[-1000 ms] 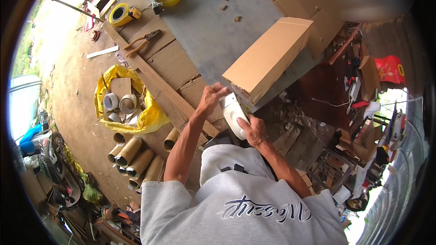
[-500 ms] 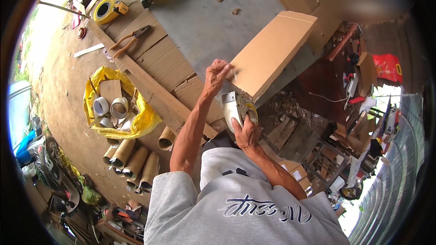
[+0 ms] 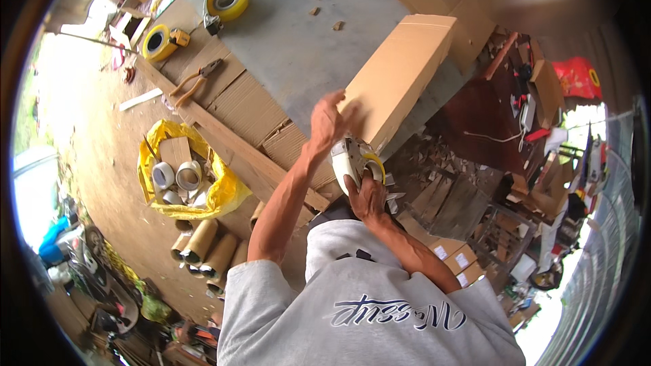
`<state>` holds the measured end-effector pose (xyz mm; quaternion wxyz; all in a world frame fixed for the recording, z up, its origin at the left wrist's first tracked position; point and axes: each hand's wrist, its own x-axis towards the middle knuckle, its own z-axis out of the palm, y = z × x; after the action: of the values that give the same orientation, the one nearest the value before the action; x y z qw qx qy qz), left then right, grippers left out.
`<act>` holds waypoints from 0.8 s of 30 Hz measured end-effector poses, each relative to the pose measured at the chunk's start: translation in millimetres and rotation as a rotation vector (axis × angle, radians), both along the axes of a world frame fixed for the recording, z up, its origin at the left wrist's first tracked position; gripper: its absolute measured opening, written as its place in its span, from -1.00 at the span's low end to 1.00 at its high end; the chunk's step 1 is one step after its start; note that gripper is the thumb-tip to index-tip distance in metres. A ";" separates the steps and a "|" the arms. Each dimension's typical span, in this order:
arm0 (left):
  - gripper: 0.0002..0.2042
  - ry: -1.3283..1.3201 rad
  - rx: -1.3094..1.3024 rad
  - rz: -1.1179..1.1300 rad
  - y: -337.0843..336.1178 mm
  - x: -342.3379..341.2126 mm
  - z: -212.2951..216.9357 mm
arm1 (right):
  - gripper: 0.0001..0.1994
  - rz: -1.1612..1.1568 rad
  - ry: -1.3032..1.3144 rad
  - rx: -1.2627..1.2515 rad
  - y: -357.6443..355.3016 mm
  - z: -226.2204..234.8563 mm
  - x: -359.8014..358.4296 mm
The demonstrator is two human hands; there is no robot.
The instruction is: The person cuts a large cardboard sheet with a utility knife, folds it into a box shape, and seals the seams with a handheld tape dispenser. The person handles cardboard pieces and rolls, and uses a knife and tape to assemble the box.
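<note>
A long, narrow cardboard box (image 3: 405, 71) lies slantwise on a grey tabletop (image 3: 291, 33), its near end toward me. My left hand (image 3: 329, 122) is at that near end, with fingers apart and partly smeared by motion against the box's side. Nothing shows in its grip. In my right hand (image 3: 369, 198) is a white tape dispenser (image 3: 343, 164) with a yellow-rimmed roll. My fingers wrap round its lower part, and its head is up against the near end of the box, just below my left hand. Whether tape runs between them I cannot tell.
Pliers (image 3: 196, 82), a yellow tape roll (image 3: 156, 42), a tape measure (image 3: 179, 37) and another tape dispenser (image 3: 227, 2) lie farther left. A yellow bag (image 3: 230, 193) of used rolls and cardboard tubes (image 3: 201, 240) are on the floor. Scraps and a dark red cabinet (image 3: 468, 111) are right.
My left hand has loosened from a pinch at the box's near end, its fingers now spreading over the box. The dispenser stays in my right hand. The whole view has shifted slightly.
</note>
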<state>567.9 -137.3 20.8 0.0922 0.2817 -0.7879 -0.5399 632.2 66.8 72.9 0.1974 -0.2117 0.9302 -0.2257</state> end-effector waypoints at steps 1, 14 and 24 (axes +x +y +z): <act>-0.25 -0.151 0.117 -0.192 5.9 -2.6 38.9 | -0.51 -0.006 0.012 0.032 -1.4 -2.1 -0.8; 0.17 -0.281 -0.131 -0.574 32.0 -22.6 41.6 | -0.58 0.183 0.200 0.044 61.2 35.3 -15.2; 0.16 -0.263 -0.152 -0.589 29.5 -28.4 47.0 | -0.61 0.242 0.361 0.050 164.2 12.9 -80.1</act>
<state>539.4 -107.7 67.8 -0.1496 0.1012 -0.8787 -0.4420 552.1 231.0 85.8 0.0585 -0.3536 0.9236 -0.1357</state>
